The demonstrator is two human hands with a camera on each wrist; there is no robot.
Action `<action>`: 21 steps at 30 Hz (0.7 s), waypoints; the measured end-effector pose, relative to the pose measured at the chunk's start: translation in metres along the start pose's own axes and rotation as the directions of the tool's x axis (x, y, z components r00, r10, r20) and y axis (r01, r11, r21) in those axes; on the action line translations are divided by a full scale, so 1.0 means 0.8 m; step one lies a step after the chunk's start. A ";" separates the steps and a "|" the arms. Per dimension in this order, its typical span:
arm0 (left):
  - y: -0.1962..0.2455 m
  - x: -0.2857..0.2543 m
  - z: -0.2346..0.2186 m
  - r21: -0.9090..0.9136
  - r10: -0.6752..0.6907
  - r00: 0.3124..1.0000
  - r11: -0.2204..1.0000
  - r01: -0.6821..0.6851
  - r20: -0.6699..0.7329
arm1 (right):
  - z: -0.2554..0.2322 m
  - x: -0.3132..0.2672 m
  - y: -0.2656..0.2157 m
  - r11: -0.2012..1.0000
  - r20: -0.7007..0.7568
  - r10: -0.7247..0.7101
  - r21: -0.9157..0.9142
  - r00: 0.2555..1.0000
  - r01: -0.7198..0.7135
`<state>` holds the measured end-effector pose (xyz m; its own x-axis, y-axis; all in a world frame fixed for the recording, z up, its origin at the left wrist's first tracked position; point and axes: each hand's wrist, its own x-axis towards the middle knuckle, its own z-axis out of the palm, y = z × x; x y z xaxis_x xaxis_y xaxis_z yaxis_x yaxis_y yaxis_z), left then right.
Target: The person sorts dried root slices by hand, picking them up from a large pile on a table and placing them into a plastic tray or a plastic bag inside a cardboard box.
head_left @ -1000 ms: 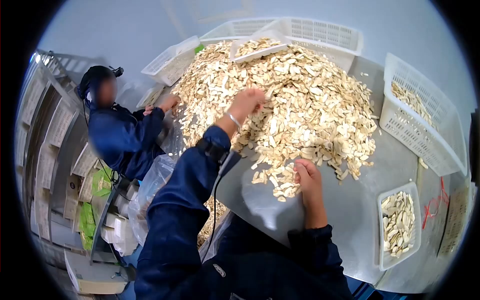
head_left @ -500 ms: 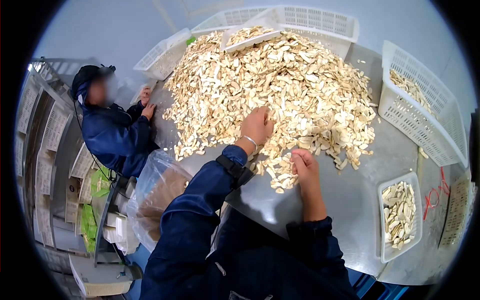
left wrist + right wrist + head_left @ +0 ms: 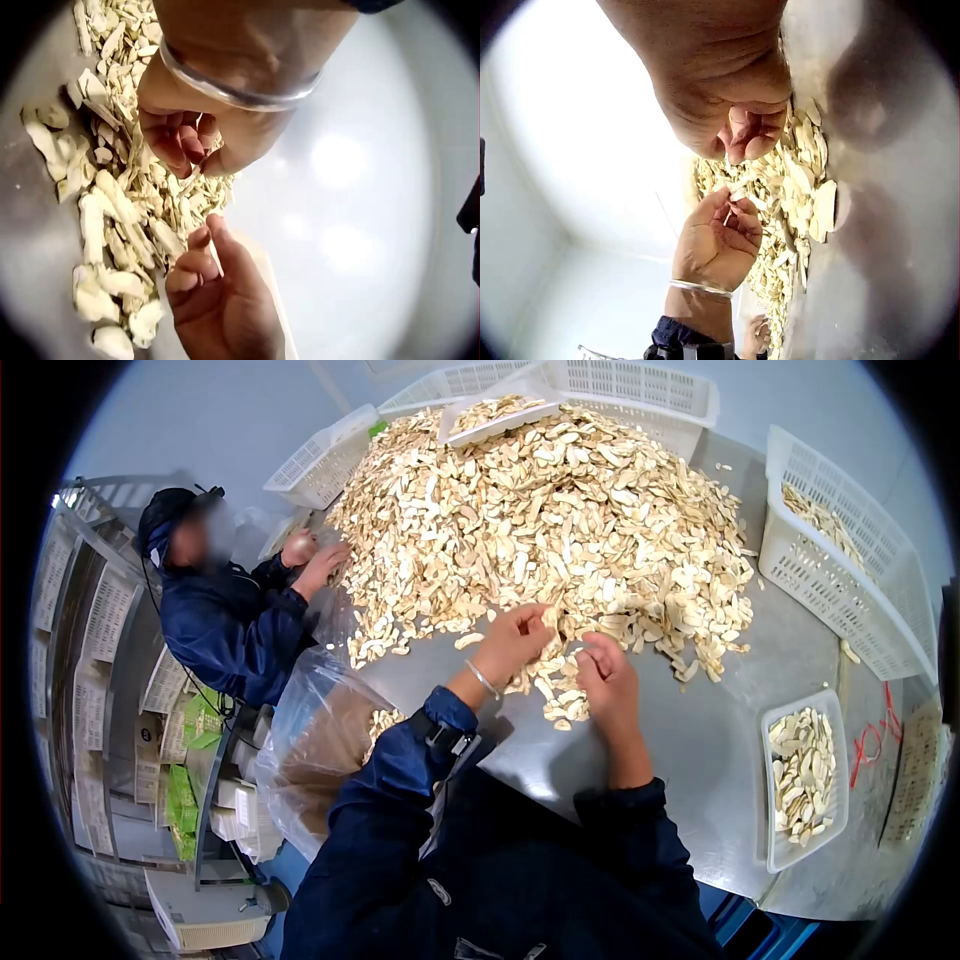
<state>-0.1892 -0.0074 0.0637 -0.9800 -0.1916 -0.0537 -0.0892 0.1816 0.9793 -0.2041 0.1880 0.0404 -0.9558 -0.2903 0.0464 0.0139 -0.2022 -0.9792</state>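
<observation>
A big heap of pale dried slices (image 3: pixel 520 510) covers the metal table, its near end tapering to a small group of slices (image 3: pixel 566 700) between my hands. My left hand (image 3: pixel 513 650), with a silver bangle at the wrist, pinches a pale slice (image 3: pixel 739 196) between thumb and fingertips at the heap's near edge. To its right, my right hand (image 3: pixel 610 685) hovers beside the small group, thumb raised and fingers loosely curled. In the left wrist view the palm of the right hand (image 3: pixel 225 307) shows nothing held.
A small white tray of slices (image 3: pixel 803 770) stands at the right. Behind it is a larger white basket (image 3: pixel 850 580); more baskets (image 3: pixel 325 460) line the back. At left, another person (image 3: pixel 225 610) works at the heap near a clear plastic bag (image 3: pixel 310 750). Red string (image 3: pixel 876 740) lies right.
My left hand has come back from the heap toward my right hand. The right hand has stayed by the small group. The other person's hands moved off the heap and back to it.
</observation>
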 end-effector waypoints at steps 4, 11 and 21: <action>0.006 -0.034 0.027 0.197 0.190 0.982 0.962 -0.189 0.014 | 0.002 -0.002 -0.002 0.995 0.020 -0.043 -0.091 0.999 0.045; 0.036 -0.058 0.043 0.570 0.463 0.885 0.714 -0.406 0.049 | 0.005 -0.001 0.009 0.999 0.045 -0.042 0.011 0.998 0.042; 0.049 -0.076 0.054 0.757 0.633 0.762 0.430 -0.492 0.136 | 0.006 -0.005 0.010 0.997 0.013 -0.080 0.018 0.997 0.080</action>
<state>-0.1406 0.0533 0.0968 -0.8276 0.0996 0.5524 0.3089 0.9026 0.3000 -0.1987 0.1828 0.0337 -0.9499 -0.2857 0.1270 -0.0568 -0.2419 -0.9686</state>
